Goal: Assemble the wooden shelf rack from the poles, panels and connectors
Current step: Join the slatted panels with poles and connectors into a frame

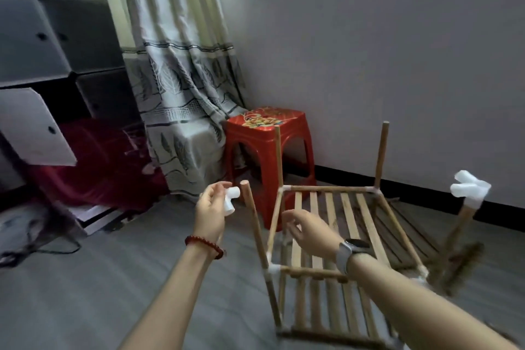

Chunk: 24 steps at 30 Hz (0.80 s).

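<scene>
A partly built wooden rack stands on the floor, with slatted panels joined by white connectors. Several bare poles rise from its corners. My left hand holds a white plastic connector right beside the top of the near-left pole. My right hand hovers over the upper slatted panel with its fingers loosely spread, holding nothing. At the right, another white connector caps a pole. The back poles have bare tops.
A red plastic stool stands behind the rack by a patterned curtain. A grey cube cabinet fills the left, one door hanging open. A dark cable lies on the grey floor. The wall runs along the right.
</scene>
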Each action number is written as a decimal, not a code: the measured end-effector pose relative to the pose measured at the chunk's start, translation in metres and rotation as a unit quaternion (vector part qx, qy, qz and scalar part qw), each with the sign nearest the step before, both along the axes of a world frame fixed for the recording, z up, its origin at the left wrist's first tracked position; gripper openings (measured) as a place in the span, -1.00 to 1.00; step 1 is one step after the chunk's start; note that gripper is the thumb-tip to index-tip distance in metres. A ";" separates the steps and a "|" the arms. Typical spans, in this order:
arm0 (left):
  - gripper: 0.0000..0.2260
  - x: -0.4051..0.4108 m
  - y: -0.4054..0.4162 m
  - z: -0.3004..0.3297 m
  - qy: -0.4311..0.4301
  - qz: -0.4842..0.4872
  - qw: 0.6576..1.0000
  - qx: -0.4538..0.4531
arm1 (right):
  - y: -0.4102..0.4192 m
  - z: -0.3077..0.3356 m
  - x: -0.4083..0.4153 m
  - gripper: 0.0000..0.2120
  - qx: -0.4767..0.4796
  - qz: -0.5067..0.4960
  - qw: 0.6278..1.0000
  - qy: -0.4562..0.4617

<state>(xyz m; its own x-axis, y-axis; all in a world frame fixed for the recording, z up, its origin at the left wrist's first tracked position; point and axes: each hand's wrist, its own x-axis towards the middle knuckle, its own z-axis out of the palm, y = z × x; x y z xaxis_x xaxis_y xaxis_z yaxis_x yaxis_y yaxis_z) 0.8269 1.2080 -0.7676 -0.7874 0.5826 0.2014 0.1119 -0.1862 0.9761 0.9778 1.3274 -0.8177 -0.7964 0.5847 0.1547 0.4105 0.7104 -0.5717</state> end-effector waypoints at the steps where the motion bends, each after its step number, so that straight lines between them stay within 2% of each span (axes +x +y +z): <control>1: -0.75 -0.006 -0.001 -0.002 -0.016 0.003 1.000 0.008 | -0.003 0.000 -0.013 -0.65 -0.026 0.009 1.000 0.016; 4: -0.73 -0.020 0.000 -0.008 -0.041 0.017 0.999 0.029 | -0.014 0.000 -0.056 -0.64 -0.061 0.054 0.995 0.049; 7: -0.72 -0.031 0.004 -0.007 -0.039 0.029 0.999 0.017 | -0.020 -0.002 -0.089 -0.85 -0.113 0.044 0.988 0.096; 9: -0.73 -0.035 0.002 -0.002 -0.076 0.005 0.997 0.025 | -0.023 -0.006 -0.096 -0.91 -0.124 0.051 0.985 0.111; 11: -0.81 -0.038 -0.001 0.001 -0.106 -0.061 0.991 0.048 | -0.025 -0.009 -0.093 -0.91 -0.132 0.068 0.981 0.123; 13: -0.81 -0.038 -0.006 0.000 -0.085 -0.107 0.989 0.051 | -0.030 -0.010 -0.084 -0.87 -0.138 0.081 0.979 0.124; 16: -0.77 -0.031 -0.010 -0.003 -0.016 -0.124 0.992 0.023 | -0.037 -0.008 -0.066 -0.84 -0.158 0.095 0.976 0.119; 19: -0.82 -0.018 -0.015 -0.007 -0.015 -0.139 0.990 0.022 | -0.046 -0.006 -0.048 -0.90 -0.164 0.094 0.975 0.113; 21: -0.81 -0.011 -0.018 -0.008 -0.018 -0.132 0.991 0.020 | -0.049 -0.004 -0.040 -0.91 -0.162 0.089 0.977 0.109; 24: -0.80 -0.004 -0.021 -0.014 0.043 -0.088 0.995 -0.027 | -0.056 -0.005 -0.033 -0.91 -0.173 0.072 0.975 0.121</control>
<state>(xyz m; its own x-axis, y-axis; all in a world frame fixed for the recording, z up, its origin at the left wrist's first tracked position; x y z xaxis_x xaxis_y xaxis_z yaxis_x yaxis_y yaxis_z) 0.8230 1.1866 -0.7815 -0.6541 0.7211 0.2283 0.1653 -0.1583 0.9735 0.9445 1.2715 -0.8229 -0.8382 0.5207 0.1621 0.1441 0.4981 -0.8550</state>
